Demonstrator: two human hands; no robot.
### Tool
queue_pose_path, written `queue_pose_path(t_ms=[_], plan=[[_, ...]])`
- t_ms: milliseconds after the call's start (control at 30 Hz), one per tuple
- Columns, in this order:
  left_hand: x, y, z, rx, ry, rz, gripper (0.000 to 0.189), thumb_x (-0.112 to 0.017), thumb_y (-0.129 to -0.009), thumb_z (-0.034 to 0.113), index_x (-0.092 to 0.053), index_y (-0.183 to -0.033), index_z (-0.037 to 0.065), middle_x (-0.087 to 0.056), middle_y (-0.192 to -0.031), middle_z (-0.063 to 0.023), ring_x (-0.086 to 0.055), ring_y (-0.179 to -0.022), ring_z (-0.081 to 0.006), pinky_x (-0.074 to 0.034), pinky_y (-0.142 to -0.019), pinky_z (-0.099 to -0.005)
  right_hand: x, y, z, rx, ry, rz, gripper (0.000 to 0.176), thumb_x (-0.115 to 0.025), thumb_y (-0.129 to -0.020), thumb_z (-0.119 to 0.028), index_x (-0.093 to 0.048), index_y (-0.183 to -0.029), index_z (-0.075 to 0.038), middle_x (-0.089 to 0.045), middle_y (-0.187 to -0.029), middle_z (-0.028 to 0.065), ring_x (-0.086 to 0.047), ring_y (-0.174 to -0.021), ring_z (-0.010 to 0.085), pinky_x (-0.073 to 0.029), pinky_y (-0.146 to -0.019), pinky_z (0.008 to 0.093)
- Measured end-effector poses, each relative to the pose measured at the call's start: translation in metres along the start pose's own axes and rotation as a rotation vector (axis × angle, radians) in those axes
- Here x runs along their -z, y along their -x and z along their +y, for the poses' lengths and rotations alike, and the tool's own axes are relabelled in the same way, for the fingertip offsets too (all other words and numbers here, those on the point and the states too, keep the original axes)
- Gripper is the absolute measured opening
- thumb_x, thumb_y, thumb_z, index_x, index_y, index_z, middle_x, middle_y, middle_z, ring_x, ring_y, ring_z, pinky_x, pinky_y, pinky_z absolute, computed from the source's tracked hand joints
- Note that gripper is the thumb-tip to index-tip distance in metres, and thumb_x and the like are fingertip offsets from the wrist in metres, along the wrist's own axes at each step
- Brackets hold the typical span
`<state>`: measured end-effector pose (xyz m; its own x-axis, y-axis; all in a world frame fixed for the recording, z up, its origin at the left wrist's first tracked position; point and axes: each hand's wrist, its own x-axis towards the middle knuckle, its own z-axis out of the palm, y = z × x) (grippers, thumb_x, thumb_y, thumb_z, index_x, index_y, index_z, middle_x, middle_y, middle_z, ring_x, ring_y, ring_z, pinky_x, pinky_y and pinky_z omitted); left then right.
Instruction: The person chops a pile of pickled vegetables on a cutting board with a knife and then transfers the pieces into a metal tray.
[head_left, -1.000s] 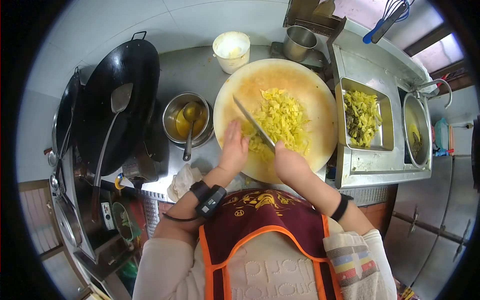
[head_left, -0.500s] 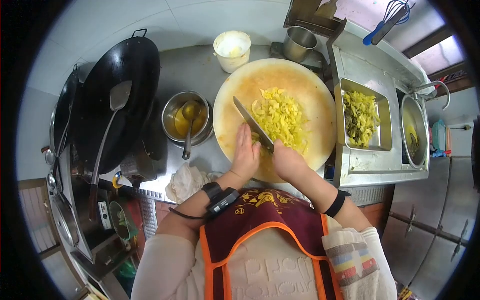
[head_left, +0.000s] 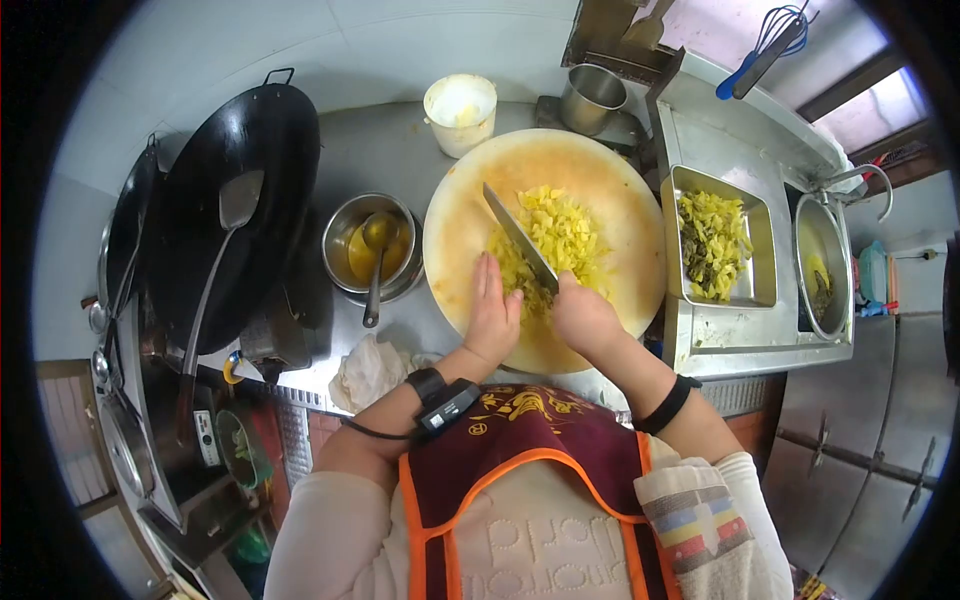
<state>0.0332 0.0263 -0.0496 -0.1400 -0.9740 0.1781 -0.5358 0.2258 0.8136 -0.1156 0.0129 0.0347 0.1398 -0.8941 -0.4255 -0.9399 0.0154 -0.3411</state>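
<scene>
On a round cutting board (head_left: 460, 270) lies a heap of chopped yellow-green vegetable (head_left: 567, 230), which looks like pickled greens. My right hand (head_left: 585, 318) is wrapped round the handle of a kitchen knife (head_left: 522, 240). Its blade slants up and to the left across the left side of the heap. My left hand (head_left: 492, 318) rests at the lower left of the heap, fingers stretched out and held together, beside chopped pieces. A few pieces lie between that hand and the blade.
Left of the board stand a steel pot (head_left: 338, 232) with yellow liquid and a ladle (head_left: 377, 265), a crumpled cloth (head_left: 370, 372) and a large black wok (head_left: 270, 150). Behind are a white tub (head_left: 460, 118) and a metal cup (head_left: 592, 100). At right, a steel tray (head_left: 752, 270) holds more greens.
The knife has lifted slightly and moved right, its tip now nearer the heap. My right hand has shifted a little right, and my left hand stays almost in place. The view has tilted slightly.
</scene>
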Motion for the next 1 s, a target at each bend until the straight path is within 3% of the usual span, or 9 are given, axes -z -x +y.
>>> queue_pose_path(t_ms=[400,467,567,633,767,833,900,967,1000], plan=[[0.025,-0.008,0.004,0.094,0.229,-0.095,0.062,-0.041,-0.089,0.017,-0.011,-0.137,-0.008,-0.015,-0.142,-0.0276,-0.013,-0.134,-0.0364,-0.012,-0.109,-0.0387,-0.004,0.009,0.006,-0.042,0.034,-0.06,0.014,-0.043,-0.082,-0.007,-0.043,-0.095,0.0,-0.062,-0.08,0.0236,-0.062,-0.075,0.0379,-0.05,-0.067,0.0447],[0.042,-0.006,0.007,0.112,0.289,-0.065,0.062,-0.043,-0.089,0.019,-0.012,-0.137,-0.007,-0.017,-0.142,-0.0276,-0.014,-0.134,-0.0363,-0.012,-0.109,-0.0397,-0.007,0.013,0.013,-0.025,-0.041,0.066,0.019,-0.043,-0.088,-0.019,-0.043,-0.093,-0.001,-0.059,-0.072,0.0258,-0.058,-0.065,0.0428,-0.047,-0.06,0.0477],[0.068,0.016,0.001,0.12,0.286,0.076,0.053,-0.044,-0.088,0.013,-0.025,-0.134,-0.004,-0.034,-0.135,-0.0246,-0.033,-0.127,-0.0316,-0.024,-0.105,-0.0375,0.01,0.041,0.01,0.096,-0.103,0.065,0.017,-0.047,-0.086,-0.018,-0.043,-0.089,-0.002,-0.059,-0.069,0.0238,-0.057,-0.063,0.042,-0.047,-0.059,0.048],[0.083,0.04,-0.009,0.178,0.403,0.198,0.043,-0.039,-0.086,-0.005,-0.034,-0.129,-0.001,-0.048,-0.121,-0.0131,-0.046,-0.113,-0.0174,-0.036,-0.095,-0.0278,0.013,0.057,0.019,0.235,-0.085,0.042,0.016,-0.048,-0.085,-0.017,-0.044,-0.089,-0.002,-0.059,-0.068,0.0222,-0.058,-0.062,0.0397,-0.048,-0.058,0.0469],[0.095,0.092,-0.043,0.385,0.51,0.186,0.035,-0.048,-0.083,-0.005,-0.045,-0.118,0.0,-0.056,-0.093,-0.003,-0.053,-0.085,-0.0076,-0.043,-0.074,-0.0203,-0.002,0.064,0.023,0.396,0.047,-0.09,0.012,-0.048,-0.084,-0.017,-0.046,-0.086,-0.005,-0.059,-0.065,0.0178,-0.06,-0.06,0.0353,-0.048,-0.056,0.0448],[0.097,0.105,-0.046,0.579,0.336,-0.068,0.033,-0.058,-0.08,0.001,-0.051,-0.112,0.002,-0.056,-0.081,0.0005,-0.052,-0.072,-0.0038,-0.041,-0.062,-0.0185,-0.011,0.056,0.025,0.354,0.139,-0.104,0.011,-0.048,-0.084,-0.016,-0.046,-0.085,-0.005,-0.059,-0.063,0.0165,-0.06,-0.058,0.0341,-0.049,-0.055,0.0442],[0.09,0.116,-0.05,0.561,0.196,-0.129,0.035,-0.064,-0.078,0.013,-0.053,-0.11,0.008,-0.058,-0.08,-0.0047,-0.056,-0.06,-0.0133,-0.047,-0.058,-0.0259,-0.014,0.047,0.03,0.276,0.182,0.05,0.012,-0.047,-0.084,-0.017,-0.047,-0.085,-0.005,-0.059,-0.064,0.0162,-0.06,-0.059,0.0342,-0.049,-0.055,0.044],[0.083,0.117,-0.047,0.56,0.029,-0.388,0.037,-0.063,-0.076,0.018,-0.053,-0.111,0.01,-0.06,-0.083,-0.0082,-0.06,-0.069,-0.0216,-0.049,-0.062,-0.0316,-0.011,0.036,0.033,0.216,0.225,0.078,0.014,-0.048,-0.084,-0.018,-0.047,-0.084,-0.004,-0.06,-0.065,0.0175,-0.06,-0.06,0.0354,-0.049,-0.056,0.0445],[0.079,0.118,-0.048,0.352,-0.133,-0.389,0.041,-0.063,-0.075,0.02,-0.051,-0.113,0.01,-0.059,-0.091,-0.0097,-0.06,-0.082,-0.0277,-0.05,-0.066,-0.0362,-0.008,0.032,0.035,0.175,0.184,0.104,0.014,-0.048,-0.084,-0.018,-0.047,-0.084,-0.004,-0.059,-0.065,0.0181,-0.06,-0.06,0.036,-0.049,-0.057,0.0449]])
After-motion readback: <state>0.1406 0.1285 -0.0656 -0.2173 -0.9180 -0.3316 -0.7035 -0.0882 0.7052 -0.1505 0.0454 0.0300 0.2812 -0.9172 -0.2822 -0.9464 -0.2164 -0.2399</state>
